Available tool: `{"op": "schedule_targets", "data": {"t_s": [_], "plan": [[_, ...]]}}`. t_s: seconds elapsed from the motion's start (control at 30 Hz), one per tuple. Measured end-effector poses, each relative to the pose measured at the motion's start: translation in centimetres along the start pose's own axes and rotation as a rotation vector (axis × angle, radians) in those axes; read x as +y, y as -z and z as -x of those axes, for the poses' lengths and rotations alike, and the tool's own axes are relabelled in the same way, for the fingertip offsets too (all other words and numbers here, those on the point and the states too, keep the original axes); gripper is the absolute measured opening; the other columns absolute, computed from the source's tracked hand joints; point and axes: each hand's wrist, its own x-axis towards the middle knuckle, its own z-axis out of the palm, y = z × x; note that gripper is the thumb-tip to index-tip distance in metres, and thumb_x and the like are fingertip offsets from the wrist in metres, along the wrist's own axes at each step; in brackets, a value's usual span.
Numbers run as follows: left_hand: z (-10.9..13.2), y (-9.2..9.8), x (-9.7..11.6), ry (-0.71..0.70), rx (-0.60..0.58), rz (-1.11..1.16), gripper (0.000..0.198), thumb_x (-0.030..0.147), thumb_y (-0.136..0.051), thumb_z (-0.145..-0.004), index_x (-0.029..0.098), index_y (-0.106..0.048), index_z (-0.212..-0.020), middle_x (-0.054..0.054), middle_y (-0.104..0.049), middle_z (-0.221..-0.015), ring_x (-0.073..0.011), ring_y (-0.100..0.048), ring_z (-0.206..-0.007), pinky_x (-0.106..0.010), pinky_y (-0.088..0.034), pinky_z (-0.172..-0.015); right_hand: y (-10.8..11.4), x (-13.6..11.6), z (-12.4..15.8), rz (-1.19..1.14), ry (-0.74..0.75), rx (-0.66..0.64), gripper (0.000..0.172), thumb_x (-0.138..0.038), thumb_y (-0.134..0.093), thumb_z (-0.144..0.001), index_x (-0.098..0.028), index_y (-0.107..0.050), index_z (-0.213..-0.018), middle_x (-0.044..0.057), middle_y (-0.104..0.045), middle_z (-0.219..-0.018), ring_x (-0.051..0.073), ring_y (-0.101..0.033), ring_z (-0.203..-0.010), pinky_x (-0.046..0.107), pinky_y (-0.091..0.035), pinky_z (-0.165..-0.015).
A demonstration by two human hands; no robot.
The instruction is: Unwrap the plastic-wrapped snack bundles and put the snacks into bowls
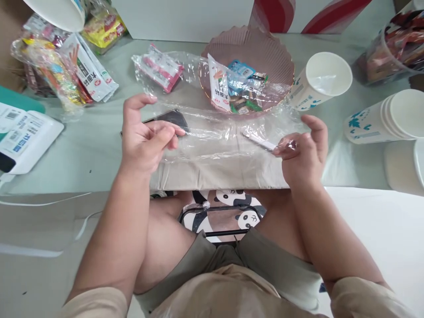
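- At the left edge of the desk (82,154), a white device (49,132) lies below a heap of wrapped snacks (88,68).
- Next comes the left hand (150,134), forefinger raised and curled, thumb and another finger pinching clear plastic film (212,126).
- Beyond that hand sits a pink-and-white packet (160,68); a dark phone (174,118), partly hidden, lies just behind its fingers.
- Mid-desk, the film spans the space between both hands, near a fluted pink bowl (281,53) holding small packets (243,70).
- Further right, the right hand (298,150) pinches a slim pale stick (265,143), its forefinger lifted; whether it also grips film cannot be told.
- Rightmost stand a paper cup (323,81), nested cups (367,121) and a packed clear tub (372,62).
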Motion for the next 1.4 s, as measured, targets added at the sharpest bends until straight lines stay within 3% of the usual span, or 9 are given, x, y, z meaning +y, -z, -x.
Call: {"op": "schedule_targets", "data": {"t_s": [0.3, 0.6, 0.77, 0.9, 0.97, 1.07, 1.17, 1.23, 1.4], "plan": [[1.6, -1.3, 1.8, -0.135, 0.173, -0.072, 0.024, 0.033, -0.087, -0.08, 0.022, -0.068, -0.088, 0.003, -0.076, -0.065, -0.0088, -0.055, -0.039, -0.021, -0.04, -0.035, 2.1, -1.5, 1.8, 0.095, 0.147, -0.047, 0.017, -0.042, -0.068, -0.092, -0.026, -0.073, -0.093, -0.004, -0.056, -0.061, 0.012, -0.053, -0.049, 0.029, -0.04, -0.049], [2.4, -0.5, 1.7, -0.487, 0.193, -0.569, 0.032, 0.009, -0.084, -0.065, 0.025, -0.084, -0.093, 0.005, -0.061, -0.062, -0.0093, -0.057, -0.056, -0.024, -0.048, -0.054, 4.6, -2.2, 2.2, 0.376, 0.26, -0.017, 0.045, -0.028, -0.08, -0.079, -0.03, -0.073, -0.123, 0.0, -0.069, -0.076, 0.018, -0.064, -0.069, 0.035, -0.053, -0.063], [2.5, -0.1, 1.3, -0.778, 0.23, -0.766, 0.007, 0.021, -0.082, -0.073, 0.026, -0.081, -0.077, -0.003, -0.063, -0.082, -0.0161, -0.062, -0.075, -0.03, -0.05, -0.061, 4.6, -2.2, 2.0, 0.679, 0.41, 0.011, 0.008, -0.025, -0.077, -0.083, -0.028, -0.076, -0.09, 0.001, -0.057, -0.076, 0.018, -0.058, -0.073, 0.039, -0.052, -0.073], [2.7, -0.5, 0.8, -0.786, 0.196, -0.649, 0.007, 0.031, -0.071, -0.078, 0.024, -0.071, -0.08, -0.009, -0.072, -0.12, -0.0298, -0.063, -0.13, -0.049, -0.056, -0.103, 4.4, -2.6, 2.0, 0.759, 0.591, 0.052, 0.006, -0.023, -0.075, -0.084, -0.026, -0.072, -0.08, 0.011, -0.057, -0.113, 0.031, -0.06, -0.118, 0.049, -0.054, -0.091], [2.8, -1.2, 0.6, -0.792, 0.142, -0.552, 0.012, 0.036, -0.064, -0.085, 0.024, -0.062, -0.085, -0.006, -0.076, -0.117, -0.0299, -0.063, -0.136, -0.058, -0.046, -0.117, 4.4, -2.6, 2.1, 0.69, 0.613, -0.015, 0.007, -0.023, -0.072, -0.086, -0.024, -0.067, -0.081, 0.012, -0.061, -0.126, 0.036, -0.055, -0.137, 0.057, -0.05, -0.106], [3.1, -2.6, 0.4, -0.796, 0.154, -0.433, 0.02, 0.042, -0.058, -0.095, 0.025, -0.048, -0.092, 0.001, -0.077, -0.09, -0.0251, -0.077, -0.113, -0.057, -0.05, -0.113, 4.3, -2.6, 2.5, 0.522, 0.551, -0.07, 0.012, -0.025, -0.069, -0.091, -0.025, -0.059, -0.085, 0.006, -0.071, -0.094, 0.032, -0.069, -0.124, 0.059, -0.047, -0.112], [3.7, -4.0, 0.8, -0.634, 0.206, -0.312, 0.024, 0.039, -0.06, -0.098, 0.026, -0.04, -0.095, 0.01, -0.068, -0.067, -0.0153, -0.076, -0.065, -0.033, -0.064, -0.068, 3.8, -2.6, 2.6, 0.329, 0.371, -0.021, 0.017, -0.033, -0.071, -0.093, -0.028, -0.055, -0.095, -0.004, -0.061, -0.064, 0.02, -0.072, -0.065, 0.039, -0.059, -0.072], [3.8, -4.7, 1.2, -0.3, 0.187, -0.269, 0.028, 0.038, -0.064, -0.097, 0.028, -0.038, -0.097, 0.01, -0.07, -0.068, -0.0127, -0.067, -0.046, -0.022, -0.051, -0.04, 3.5, -2.5, 2.4, 0.21, 0.225, -0.003, 0.021, -0.034, -0.072, -0.093, -0.029, -0.054, -0.103, -0.007, -0.058, -0.061, 0.013, -0.054, -0.043, 0.029, -0.045, -0.045], [2.6, -5.2, 0.9, 0.322, 0.169, -0.176, 0.028, 0.038, -0.065, -0.096, 0.029, -0.039, -0.094, 0.009, -0.068, -0.058, -0.0115, -0.051, -0.027, -0.018, -0.028, -0.024, 4.2, -1.3, 0.5, 0.268, 0.035, 0.081, 0.041, -0.021, -0.078, -0.077, -0.028, -0.059, -0.113, 0.0, -0.069, -0.096, 0.01, -0.061, -0.057, 0.026, -0.051, -0.051]]}}
